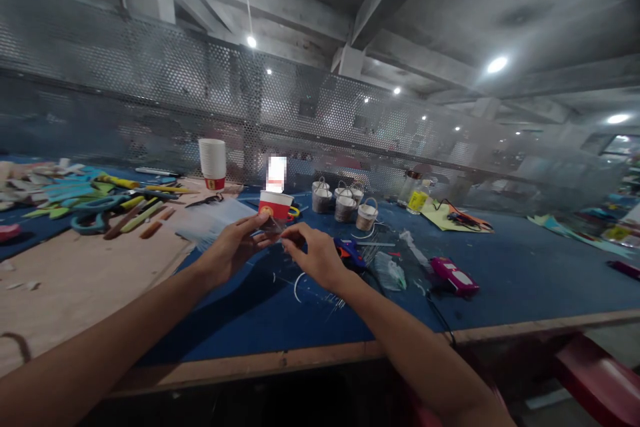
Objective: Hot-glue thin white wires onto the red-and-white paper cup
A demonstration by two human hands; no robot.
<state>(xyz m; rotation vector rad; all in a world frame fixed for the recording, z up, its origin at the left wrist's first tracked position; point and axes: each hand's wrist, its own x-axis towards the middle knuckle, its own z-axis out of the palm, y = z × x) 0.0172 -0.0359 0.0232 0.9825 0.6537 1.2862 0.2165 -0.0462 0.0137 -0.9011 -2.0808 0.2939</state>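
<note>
A red and white paper cup (280,205) with a yellow handle-like loop (294,213) on its right side is held up over the blue table. My left hand (237,240) grips the cup from the left, thumb on its red side. Just below the cup, my right hand (315,250) is closed in a pinch near its lower right. Something thin and clear seems to sit between the fingertips, too small to make out. Behind my right wrist lies a blue and orange glue gun (350,252).
Several small pails (345,203) with loop handles stand behind. A stack of paper cups (213,160), scissors (95,213) and cut blue pieces (70,183) lie left. On the right are a magenta device (454,276), a yellow-labelled jar (419,197) and a plastic bag (390,271).
</note>
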